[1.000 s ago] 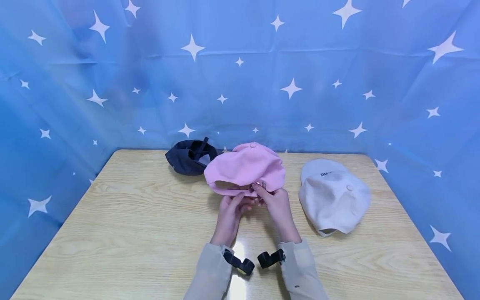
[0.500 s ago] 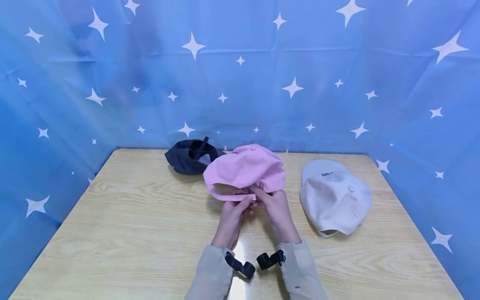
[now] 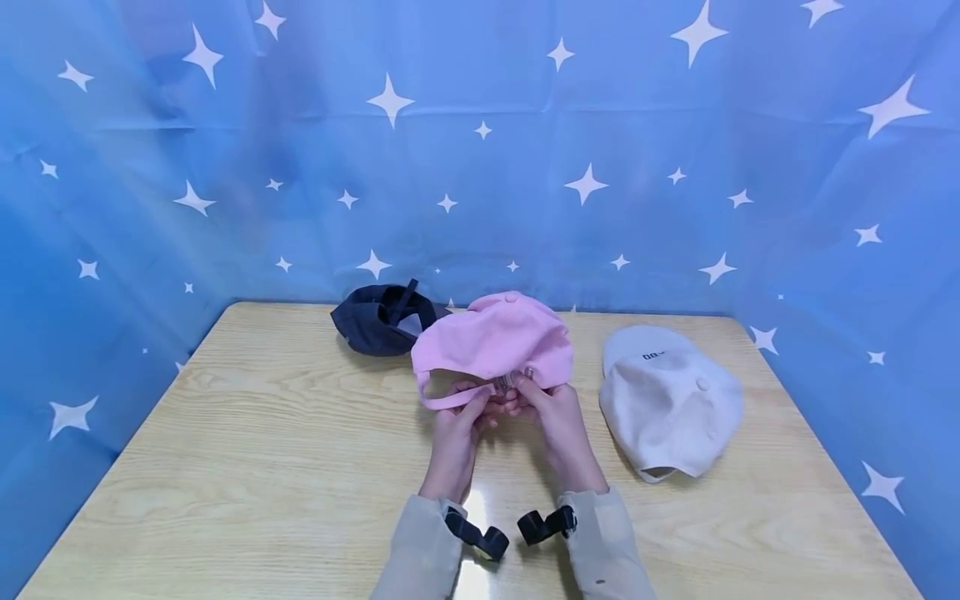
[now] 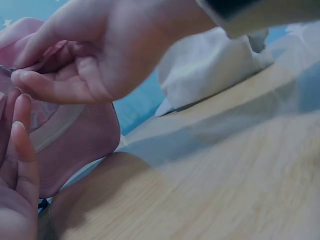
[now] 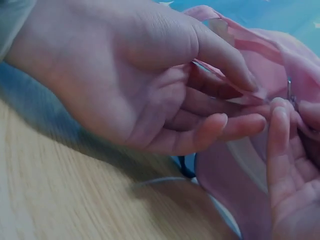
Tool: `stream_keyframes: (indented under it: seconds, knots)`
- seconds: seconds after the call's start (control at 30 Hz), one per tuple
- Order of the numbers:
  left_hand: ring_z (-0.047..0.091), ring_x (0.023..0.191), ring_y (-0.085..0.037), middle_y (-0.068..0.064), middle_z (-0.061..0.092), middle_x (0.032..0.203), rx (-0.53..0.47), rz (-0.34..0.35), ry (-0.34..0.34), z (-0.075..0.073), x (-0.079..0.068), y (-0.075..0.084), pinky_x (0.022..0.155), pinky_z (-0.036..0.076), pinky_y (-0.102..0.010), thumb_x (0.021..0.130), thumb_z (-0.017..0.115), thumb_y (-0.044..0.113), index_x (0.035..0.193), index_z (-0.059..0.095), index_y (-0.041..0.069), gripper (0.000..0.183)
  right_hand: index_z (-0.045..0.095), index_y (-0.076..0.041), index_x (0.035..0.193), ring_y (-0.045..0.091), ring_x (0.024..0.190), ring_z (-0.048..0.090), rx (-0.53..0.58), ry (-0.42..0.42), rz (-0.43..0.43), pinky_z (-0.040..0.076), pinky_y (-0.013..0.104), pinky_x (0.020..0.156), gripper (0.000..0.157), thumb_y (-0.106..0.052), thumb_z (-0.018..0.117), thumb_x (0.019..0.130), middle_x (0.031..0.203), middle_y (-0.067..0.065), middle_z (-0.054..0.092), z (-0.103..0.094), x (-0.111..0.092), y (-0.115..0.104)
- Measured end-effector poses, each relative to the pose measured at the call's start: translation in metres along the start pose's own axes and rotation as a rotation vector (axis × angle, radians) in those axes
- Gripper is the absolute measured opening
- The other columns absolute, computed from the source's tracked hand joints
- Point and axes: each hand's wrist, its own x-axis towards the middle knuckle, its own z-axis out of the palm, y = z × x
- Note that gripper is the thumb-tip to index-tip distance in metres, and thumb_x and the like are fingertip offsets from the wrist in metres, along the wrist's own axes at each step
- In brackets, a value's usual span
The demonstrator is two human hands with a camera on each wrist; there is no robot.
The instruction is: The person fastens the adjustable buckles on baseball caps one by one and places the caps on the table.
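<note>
A pink baseball cap [image 3: 491, 337] is held up over the table, its back opening toward me. My left hand [image 3: 453, 437] pinches the cap's pink strap [image 3: 453, 401] near its free end, thumb on top. My right hand [image 3: 558, 425] pinches the other side of the back opening at a small metal buckle [image 3: 504, 382]. The strap end lies right beside the buckle. In the left wrist view my right hand [image 4: 115, 50] bends thumb and fingers onto the metal piece. The right wrist view shows my left hand [image 5: 150, 85] with its thumb pressing the strap.
Behind the pink cap on the left lies a dark navy cap [image 3: 378, 321], opening up. A pale grey cap [image 3: 671, 400] with dark lettering rests to the right. A blue star-patterned curtain [image 3: 480, 167] borders the wooden table [image 3: 262, 467] at the back and sides.
The strap has dropped away from the cap's edge into a loop, and its free end has come into sight. That end has since tilted up toward the buckle. Both hands stay at the cap.
</note>
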Motion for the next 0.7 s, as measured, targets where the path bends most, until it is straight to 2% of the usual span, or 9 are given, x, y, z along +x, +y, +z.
stream_keyframes:
  seconds: [0.1,0.23,0.47,0.7]
  knots:
    - [0.059,0.07,-0.016,-0.009,0.061,0.088,-0.007,-0.001,0.009,0.0,-0.001,-0.001,0.059,0.048,-0.024,0.081,0.065,0.017,0.104,0.049,0.002,0.032,0.053,0.002,0.097,0.016,0.062,0.058,0.003,-0.011,0.053,0.052,0.031,0.06,0.034,-0.024,0.066,0.08,0.075,0.01,0.06,0.008,-0.01,-0.016]
    - [0.057,0.069,-0.014,-0.008,0.061,0.087,0.005,0.001,-0.006,0.0,-0.002,-0.002,0.062,0.049,-0.024,0.08,0.066,0.018,0.104,0.051,0.001,0.033,0.052,0.001,0.098,0.016,0.06,0.057,0.008,-0.071,0.095,0.051,0.028,0.057,0.028,-0.019,0.065,0.082,0.074,0.009,0.06,0.011,-0.011,-0.019]
    - [0.059,0.067,-0.015,-0.009,0.062,0.082,-0.017,0.002,-0.026,0.0,0.0,-0.001,0.062,0.049,-0.024,0.082,0.065,0.013,0.102,0.054,-0.002,0.027,0.051,0.003,0.103,0.016,0.063,0.058,0.003,-0.108,0.089,0.051,0.027,0.059,0.026,-0.011,0.06,0.085,0.078,0.01,0.06,0.01,-0.012,-0.017]
    - [0.055,0.075,-0.014,-0.006,0.06,0.093,-0.038,-0.003,-0.025,-0.002,0.003,0.004,0.068,0.048,-0.025,0.081,0.066,0.017,0.103,0.054,-0.001,0.031,0.052,0.007,0.101,0.019,0.069,0.062,0.067,-0.202,0.118,0.052,0.032,0.067,0.024,-0.013,0.055,0.088,0.081,0.013,0.062,0.008,-0.011,-0.019]
